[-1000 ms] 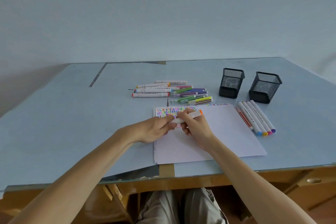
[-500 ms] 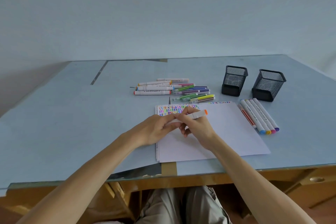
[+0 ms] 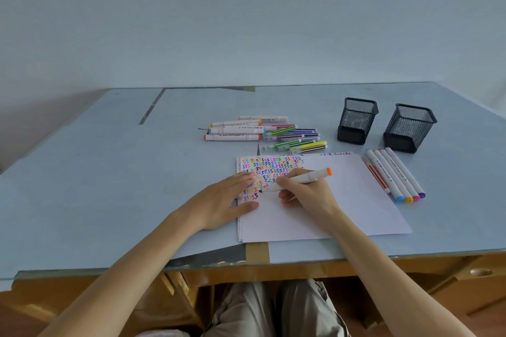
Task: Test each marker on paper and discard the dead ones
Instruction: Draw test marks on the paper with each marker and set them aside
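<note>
My right hand (image 3: 306,194) grips a white marker with an orange end cap (image 3: 309,177), its tip down on the white paper (image 3: 342,200) just below the rows of coloured squiggles (image 3: 271,169). My left hand (image 3: 221,205) lies flat with straight fingers on the paper's left edge, next to the squiggles. Whether a cap is under the left hand is hidden. A pile of white and thin coloured markers (image 3: 262,133) lies beyond the paper. Several white markers (image 3: 394,175) lie in a row to the paper's right.
Two black mesh pen cups (image 3: 356,124) (image 3: 408,128) stand at the back right of the blue table (image 3: 109,172). The table's front edge (image 3: 191,268) runs close below the paper, with wooden drawers under it.
Both hands were together on the marker before. Now my left hand has let go and flattened on the paper, and my right hand has turned the marker tip down onto the sheet.
</note>
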